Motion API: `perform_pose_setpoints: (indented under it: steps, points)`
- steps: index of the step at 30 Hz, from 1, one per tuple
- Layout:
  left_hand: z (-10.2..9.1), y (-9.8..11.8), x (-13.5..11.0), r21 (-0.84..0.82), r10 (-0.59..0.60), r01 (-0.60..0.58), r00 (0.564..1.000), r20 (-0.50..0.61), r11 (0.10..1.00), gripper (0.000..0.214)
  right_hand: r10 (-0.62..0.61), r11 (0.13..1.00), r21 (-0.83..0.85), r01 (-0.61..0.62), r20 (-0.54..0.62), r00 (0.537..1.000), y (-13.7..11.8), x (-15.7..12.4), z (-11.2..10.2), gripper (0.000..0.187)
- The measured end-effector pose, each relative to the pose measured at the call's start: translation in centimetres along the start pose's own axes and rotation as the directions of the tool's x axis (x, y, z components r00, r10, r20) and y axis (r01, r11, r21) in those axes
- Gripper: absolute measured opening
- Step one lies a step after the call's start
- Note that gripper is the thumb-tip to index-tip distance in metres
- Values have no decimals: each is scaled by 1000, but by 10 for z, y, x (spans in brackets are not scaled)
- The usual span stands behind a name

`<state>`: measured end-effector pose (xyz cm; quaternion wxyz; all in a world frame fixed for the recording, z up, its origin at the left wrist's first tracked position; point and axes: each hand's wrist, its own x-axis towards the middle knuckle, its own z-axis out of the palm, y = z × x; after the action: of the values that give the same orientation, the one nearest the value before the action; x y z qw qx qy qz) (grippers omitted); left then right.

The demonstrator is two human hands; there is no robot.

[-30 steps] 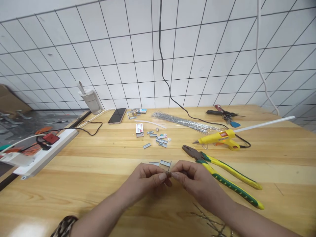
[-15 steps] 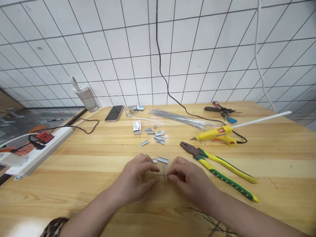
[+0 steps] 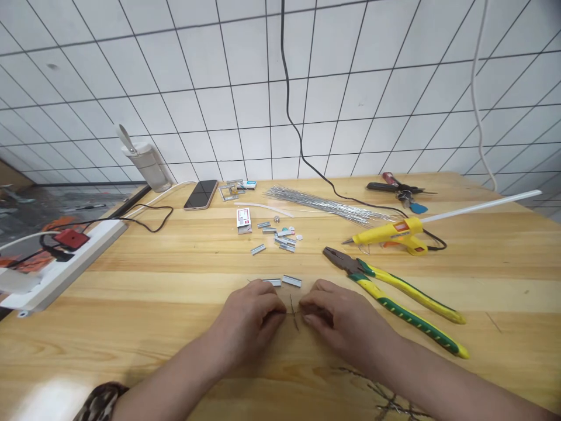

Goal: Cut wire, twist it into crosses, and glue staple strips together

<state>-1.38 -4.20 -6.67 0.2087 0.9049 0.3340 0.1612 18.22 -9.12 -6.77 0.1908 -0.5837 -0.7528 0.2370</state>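
A small cross of thin dark wire is held just above or on the wooden table between my hands. My left hand pinches its left arm, thumb against forefinger. On the other side my right hand is closed on the right end, the fingers curled in. Behind my fingers lie two strips of staples, one partly covered by my left hand. To the right of my right hand rest large pliers with yellow and green handles. A piece of twisted wire work lies partly under my right forearm.
Farther back are a yellow glue gun, a bundle of straight wires, a staple box, more staple strips and a phone. A white power strip runs along the left edge. A tiled wall stands behind.
My left thumb and forefinger, apart before, have closed on the wire's left end. The crosspiece now leans slightly. The view has shifted a little.
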Motion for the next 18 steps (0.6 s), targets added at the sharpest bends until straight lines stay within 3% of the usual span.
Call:
perform_pose_setpoints:
  steps: [4, 11, 15, 18]
  points:
    - [-2, -1, 1, -55, -22, 21, 1000, -11, 998, 15, 31, 999, -10, -31, 22, 999, 4, -2, -9, 14]
    - [-13, -3, -2, -204, -94, 67, 987, -129, 977, 14, 47, 999, -2, -47, 75, 996, 7, -1, -17, 17]
    - [-14, -5, -3, -218, -107, 83, 989, -103, 972, 14, 26, 1000, 11, -27, 70, 997, 6, 0, -15, 15]
    - [-14, -4, -4, -218, -104, 97, 994, -18, 971, 14, 9, 1000, 3, -10, 64, 998, 5, 0, -14, 15]
